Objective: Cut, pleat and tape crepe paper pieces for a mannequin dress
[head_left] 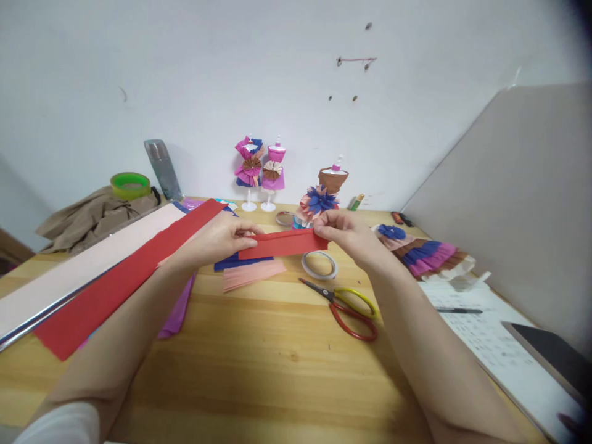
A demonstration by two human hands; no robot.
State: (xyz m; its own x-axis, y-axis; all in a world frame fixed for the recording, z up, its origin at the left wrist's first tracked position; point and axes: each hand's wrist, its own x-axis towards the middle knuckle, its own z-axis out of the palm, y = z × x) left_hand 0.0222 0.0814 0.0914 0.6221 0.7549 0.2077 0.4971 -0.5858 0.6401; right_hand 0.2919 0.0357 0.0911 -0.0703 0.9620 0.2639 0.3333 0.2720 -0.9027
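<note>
A: What is being held by the hands?

B: A narrow, flat strip of red paper [284, 242] is stretched level between them, raised above the pale wooden table [277, 370]

A: How is its left end gripped?

B: By the left hand [219, 237] it is pinched lightly, with the thumb laid over the front and the fingers bent at the upper edge. How firmly it is pressed cannot be told

A: And the other end?

B: Its upper corner is nipped between thumb and forefinger of the right hand [346, 233]; the remaining fingers are curled in loosely

A: What is seen just beyond and below the strip?

B: Dark blue paper [245, 263] is partly covered by it in this view, with a pleated light pink paper strip [254, 275] placed nearer. A white ring-shaped tape roll [319, 277] is seen below its right end, and nearer still, scissors with one yellow and one red handle [332, 296] are left spread
</note>
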